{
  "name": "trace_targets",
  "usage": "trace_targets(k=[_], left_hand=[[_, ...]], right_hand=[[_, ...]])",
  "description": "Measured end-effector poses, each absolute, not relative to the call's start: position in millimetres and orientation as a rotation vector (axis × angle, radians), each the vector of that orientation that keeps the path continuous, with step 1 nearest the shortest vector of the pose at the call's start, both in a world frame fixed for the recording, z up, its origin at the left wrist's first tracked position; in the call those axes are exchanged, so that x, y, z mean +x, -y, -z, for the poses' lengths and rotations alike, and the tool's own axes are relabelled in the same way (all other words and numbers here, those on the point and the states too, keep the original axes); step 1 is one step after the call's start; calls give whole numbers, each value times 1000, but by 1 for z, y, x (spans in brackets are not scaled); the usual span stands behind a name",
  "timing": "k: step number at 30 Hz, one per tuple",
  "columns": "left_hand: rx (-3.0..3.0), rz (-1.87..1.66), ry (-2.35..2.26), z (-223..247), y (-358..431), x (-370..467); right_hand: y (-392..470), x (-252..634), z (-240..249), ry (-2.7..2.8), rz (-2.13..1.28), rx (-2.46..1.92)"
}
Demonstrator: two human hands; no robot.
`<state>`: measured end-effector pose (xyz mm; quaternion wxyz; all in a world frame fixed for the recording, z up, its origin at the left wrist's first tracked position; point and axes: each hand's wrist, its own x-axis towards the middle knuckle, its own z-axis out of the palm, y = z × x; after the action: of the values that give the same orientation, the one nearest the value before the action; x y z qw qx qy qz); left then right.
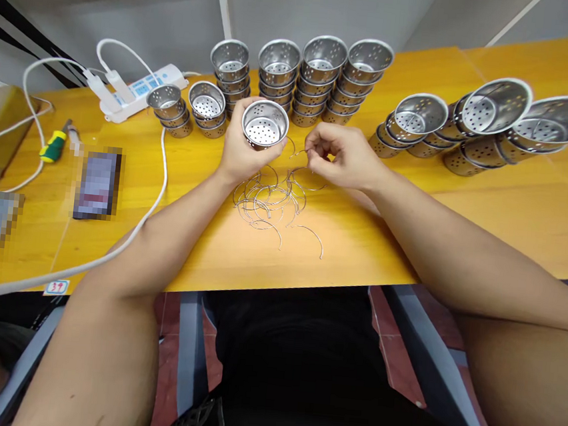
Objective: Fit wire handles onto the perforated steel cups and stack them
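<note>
My left hand is wrapped round a perforated metal cup, its open mouth turned up toward me. To its right, my right hand pinches a thin curved wire between thumb and fingertips, a short gap from the cup. Below both hands lies a loose heap of curved wire pieces on the yellow table. One separate wire rests nearer the table's front edge. Part of the held cup's side is hidden by my left fingers and thumb.
Several stacks of perforated cups stand behind my hands, with leaning stacks at right. On the left are a power strip with a white cable, a green-yellow screwdriver and two blurred phones.
</note>
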<state>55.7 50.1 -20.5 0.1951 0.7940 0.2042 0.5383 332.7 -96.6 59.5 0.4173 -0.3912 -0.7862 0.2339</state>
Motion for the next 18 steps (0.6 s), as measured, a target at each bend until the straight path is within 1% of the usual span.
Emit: trace_targets(k=[6, 11, 18], left_hand=[[2261, -1465, -557, 28, -59, 53], [2300, -1475, -504, 33, -61, 57], [2289, -1508, -593, 26, -50, 60]], right_hand=[[93, 332, -55, 1905, -603, -953], [88, 335, -50, 1829, -552, -1004], [82, 341, -46, 1789, -497, -1038]])
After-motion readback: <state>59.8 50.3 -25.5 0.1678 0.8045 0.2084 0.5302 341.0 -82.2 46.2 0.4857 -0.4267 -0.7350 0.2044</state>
